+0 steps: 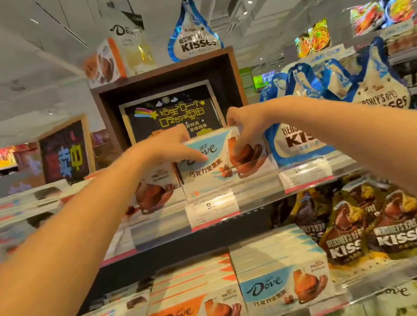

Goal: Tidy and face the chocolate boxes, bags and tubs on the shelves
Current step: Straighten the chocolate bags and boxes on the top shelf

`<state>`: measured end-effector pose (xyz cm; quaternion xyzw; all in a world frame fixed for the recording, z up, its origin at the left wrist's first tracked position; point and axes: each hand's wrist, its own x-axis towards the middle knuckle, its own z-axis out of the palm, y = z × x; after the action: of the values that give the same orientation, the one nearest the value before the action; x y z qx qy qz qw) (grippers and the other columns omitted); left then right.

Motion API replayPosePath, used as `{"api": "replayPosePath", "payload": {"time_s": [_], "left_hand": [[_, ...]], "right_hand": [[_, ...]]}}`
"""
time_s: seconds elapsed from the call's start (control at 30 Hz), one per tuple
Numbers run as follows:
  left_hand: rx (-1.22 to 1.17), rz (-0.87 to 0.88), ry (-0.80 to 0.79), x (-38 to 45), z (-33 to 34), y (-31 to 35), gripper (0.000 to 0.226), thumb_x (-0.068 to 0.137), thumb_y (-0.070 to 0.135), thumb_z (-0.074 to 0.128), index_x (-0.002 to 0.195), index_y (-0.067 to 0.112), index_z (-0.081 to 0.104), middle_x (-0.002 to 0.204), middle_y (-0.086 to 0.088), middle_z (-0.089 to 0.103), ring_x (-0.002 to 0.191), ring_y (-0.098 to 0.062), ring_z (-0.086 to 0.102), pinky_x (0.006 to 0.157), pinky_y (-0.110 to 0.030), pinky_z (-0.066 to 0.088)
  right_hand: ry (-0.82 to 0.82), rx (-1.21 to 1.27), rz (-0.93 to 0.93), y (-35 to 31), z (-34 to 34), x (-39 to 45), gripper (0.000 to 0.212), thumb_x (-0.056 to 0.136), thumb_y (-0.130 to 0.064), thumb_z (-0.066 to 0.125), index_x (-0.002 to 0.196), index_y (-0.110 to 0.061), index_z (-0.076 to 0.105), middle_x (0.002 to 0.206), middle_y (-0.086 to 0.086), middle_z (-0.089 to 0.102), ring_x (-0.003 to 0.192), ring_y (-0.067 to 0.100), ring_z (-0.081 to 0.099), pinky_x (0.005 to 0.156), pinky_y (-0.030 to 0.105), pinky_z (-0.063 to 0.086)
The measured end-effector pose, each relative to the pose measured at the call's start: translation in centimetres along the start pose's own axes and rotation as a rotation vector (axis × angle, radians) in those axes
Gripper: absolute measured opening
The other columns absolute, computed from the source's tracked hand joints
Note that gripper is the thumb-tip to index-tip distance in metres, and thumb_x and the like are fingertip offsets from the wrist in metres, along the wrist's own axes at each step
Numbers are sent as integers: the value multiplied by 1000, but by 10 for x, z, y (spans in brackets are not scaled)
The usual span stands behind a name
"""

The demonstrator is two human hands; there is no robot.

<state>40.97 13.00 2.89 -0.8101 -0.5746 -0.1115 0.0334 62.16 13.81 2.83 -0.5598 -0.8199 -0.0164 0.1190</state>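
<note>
Both bare forearms reach up from the near edge toward the upper shelf (pixel 259 199), where the left hand (pixel 171 143) and right hand (pixel 244 123) close on the top corners of a blue Dove box (pixel 220 167) standing upright at the shelf front, face outward. Just left of it stands a brown-printed Dove box (pixel 155 189), and blue Kisses bags (pixel 298 139) crowd its right side. Below, the lower shelf (pixel 389 273) carries stacked orange Dove boxes (pixel 197 304), then a price tag (pixel 212 207).

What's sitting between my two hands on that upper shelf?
In the head view, a blue Dove box stands between the left hand and right hand, both gripping its top.
</note>
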Motion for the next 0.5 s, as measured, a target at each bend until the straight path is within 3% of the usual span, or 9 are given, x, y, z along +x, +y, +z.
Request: {"api": "replayPosePath", "payload": {"time_s": [0.1,0.23,0.33,0.4,0.5], "left_hand": [[-65,4,9,-2,-1,-4,53,63,60,74,92,27,44,103,3,56,90,-15,58,76,-34,51],[-133,-19,-42,-5,-5,-3,62,60,59,77,105,29,48,106,3,57,94,-16,61,85,-40,53],[-199,34,-101,-9,-8,-1,50,68,48,76,107,21,60,105,1,63,85,-15,67,73,-31,56],[-243,47,-139,-11,-9,1,39,73,43,74,102,19,65,98,-1,69,78,-15,70,67,-27,56],[-279,32,-171,-15,-12,4,39,77,39,71,107,17,63,98,-4,71,83,-19,71,77,-34,57]], "right_hand": [[-38,11,13,-2,-9,0,74,67,-46,79,122,-19,38,115,-1,49,99,18,54,76,28,48],[-151,-34,1,-8,-18,-2,74,70,-41,77,129,-19,40,119,0,52,103,20,56,82,28,50],[-230,-57,-37,-11,-23,-1,49,76,-39,72,113,-18,50,116,4,62,94,18,63,72,20,52],[-299,-48,-55,-12,-28,-1,43,77,-38,70,111,-16,53,113,6,66,94,20,66,74,22,54],[-425,-14,-56,-15,-35,-2,44,80,-34,68,117,-12,55,112,8,68,96,23,68,84,32,56]]}}
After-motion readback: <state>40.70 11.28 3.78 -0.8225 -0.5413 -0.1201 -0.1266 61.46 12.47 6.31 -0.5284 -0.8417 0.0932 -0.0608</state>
